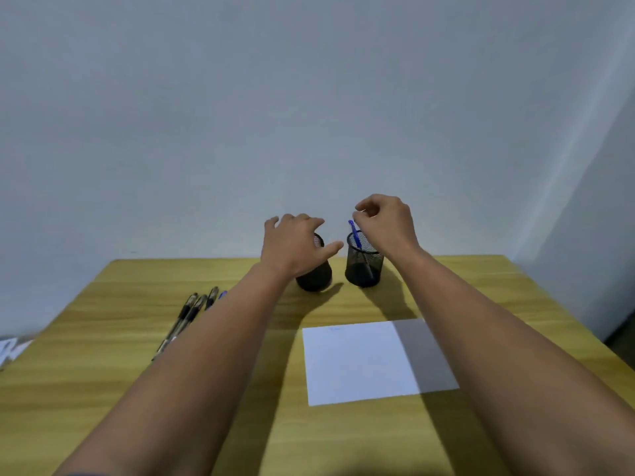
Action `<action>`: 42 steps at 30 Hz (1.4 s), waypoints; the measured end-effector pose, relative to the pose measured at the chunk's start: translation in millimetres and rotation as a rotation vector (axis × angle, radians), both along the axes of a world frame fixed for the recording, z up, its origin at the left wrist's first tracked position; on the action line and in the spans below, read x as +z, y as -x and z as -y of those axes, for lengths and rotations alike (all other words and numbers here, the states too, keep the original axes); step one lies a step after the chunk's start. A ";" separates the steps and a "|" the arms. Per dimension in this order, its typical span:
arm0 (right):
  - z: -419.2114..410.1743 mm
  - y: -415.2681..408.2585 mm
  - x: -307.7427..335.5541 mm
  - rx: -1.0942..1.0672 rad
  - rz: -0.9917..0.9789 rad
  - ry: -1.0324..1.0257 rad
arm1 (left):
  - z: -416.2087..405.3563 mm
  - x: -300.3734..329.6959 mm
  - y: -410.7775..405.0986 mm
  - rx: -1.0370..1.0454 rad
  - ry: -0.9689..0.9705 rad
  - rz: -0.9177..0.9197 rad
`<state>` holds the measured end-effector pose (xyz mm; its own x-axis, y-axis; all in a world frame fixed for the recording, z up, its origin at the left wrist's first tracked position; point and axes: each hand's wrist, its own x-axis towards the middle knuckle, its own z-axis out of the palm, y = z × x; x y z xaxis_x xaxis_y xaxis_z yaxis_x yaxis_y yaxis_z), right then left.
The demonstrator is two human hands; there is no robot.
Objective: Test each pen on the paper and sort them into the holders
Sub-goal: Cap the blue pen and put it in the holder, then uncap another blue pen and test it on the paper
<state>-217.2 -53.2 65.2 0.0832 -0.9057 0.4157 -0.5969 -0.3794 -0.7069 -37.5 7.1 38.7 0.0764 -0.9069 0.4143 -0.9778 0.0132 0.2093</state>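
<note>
Two black mesh holders stand at the far side of the wooden table. My left hand (295,249) hovers over the left holder (316,278) with fingers spread and nothing in it, hiding most of its rim. A blue pen (357,238) stands tilted in the right holder (365,266), its top end sticking out. My right hand (385,221) is above that holder, fingertips pinched at the pen's top. White paper (360,359) lies in front of the holders with a faint mark near its top edge. Several pens (190,314) lie in a row at the left, partly hidden by my left forearm.
The table's (103,372) far edge meets a plain grey wall just behind the holders. Some loose papers (8,348) lie beyond the table's left edge. My right arm casts a shadow over the paper's right part.
</note>
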 end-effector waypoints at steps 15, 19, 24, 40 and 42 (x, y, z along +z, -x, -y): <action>-54.4 -72.0 -16.7 0.200 -0.112 -0.142 | -54.4 -8.2 -72.2 -0.067 -0.067 -0.247; -74.0 -109.5 -32.5 0.296 -0.164 -0.233 | -76.4 -16.3 -117.1 0.041 -0.162 -0.161; -100.1 -159.3 -67.6 0.414 -0.266 -0.366 | -98.6 -45.0 -153.8 0.129 -0.258 -0.137; -109.2 -209.7 -94.7 0.245 -0.606 -0.367 | -114.5 -86.6 -179.4 0.103 -0.212 -0.168; -105.4 -193.7 -88.1 0.230 -0.582 -0.385 | -115.3 -82.4 -173.3 0.107 -0.199 -0.157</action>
